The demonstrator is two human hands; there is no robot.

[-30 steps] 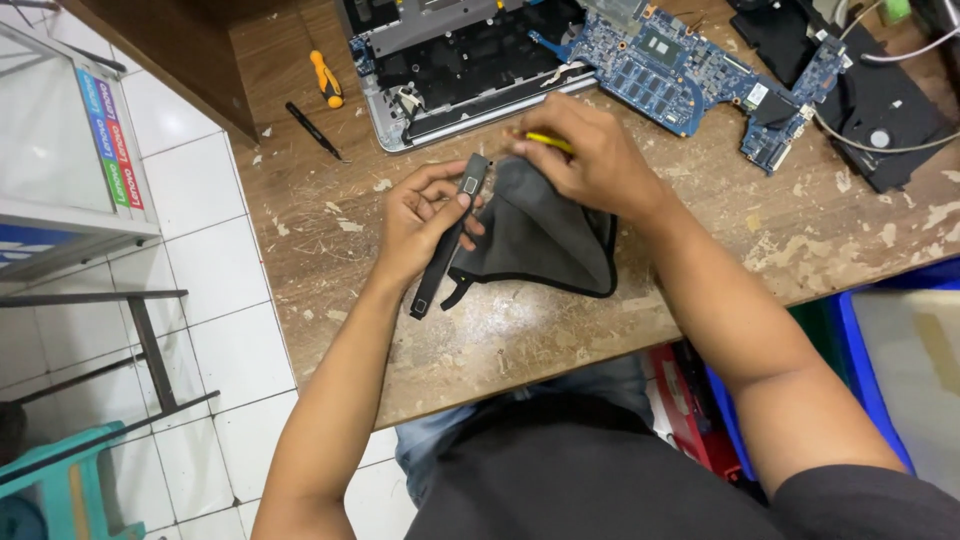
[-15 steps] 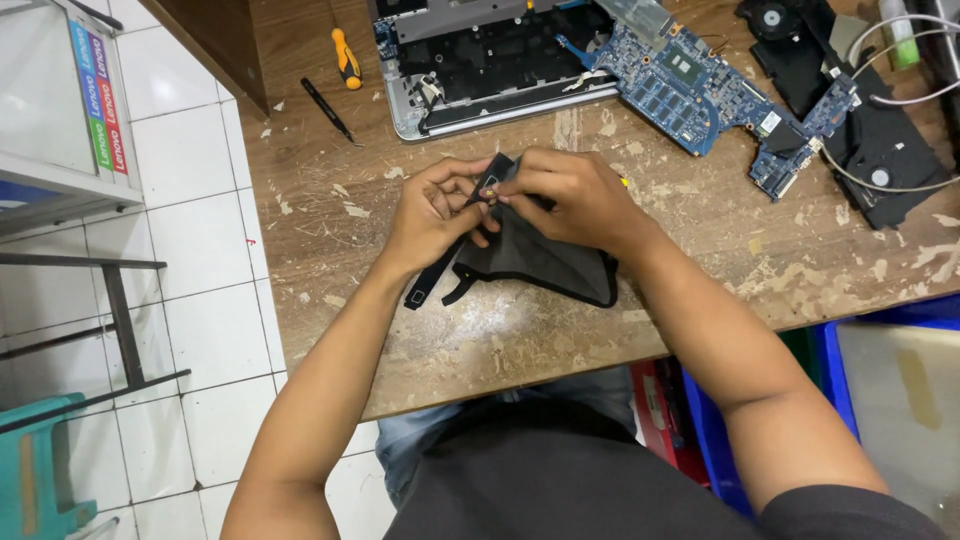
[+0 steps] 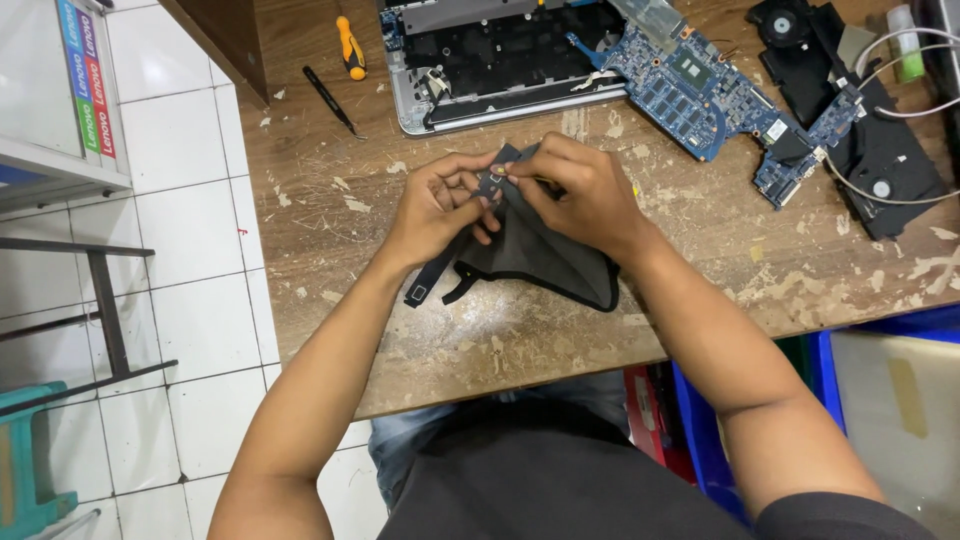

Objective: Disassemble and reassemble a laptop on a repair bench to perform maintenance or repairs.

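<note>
On the middle of the worn brown wooden table (image 3: 700,290), close to its near edge: left hand (image 3: 440,205) and right hand (image 3: 580,190), brought together above a dark grey soft cloth pouch (image 3: 545,262)

Between both hands, a long narrow black plastic strip (image 3: 432,280), lying slanted, lower end resting on the table just beside the pouch, upper end lifted to the fingertips. Left hand closed in a pinch around the upper part of the strip, thumb and first fingers curled tight. Right hand also nearly closed, fingertips (image 3: 515,172) pressed on the same upper end, palm covering part of the pouch. Exact point of contact too small to tell.

Step in hand, as a judgement: fine work at the tip of the strip, one hand steadying, the other picking at something tiny. Next move probably calling for a firm left grip and very small, careful motion of the right fingertips, without bending the thin strip.

Farther back: open silver laptop base (image 3: 500,95), blue circuit board (image 3: 690,95), black fan assembly (image 3: 870,160), orange-handled screwdriver (image 3: 350,50), thin black tool (image 3: 330,100), all well apart from the hands
</note>
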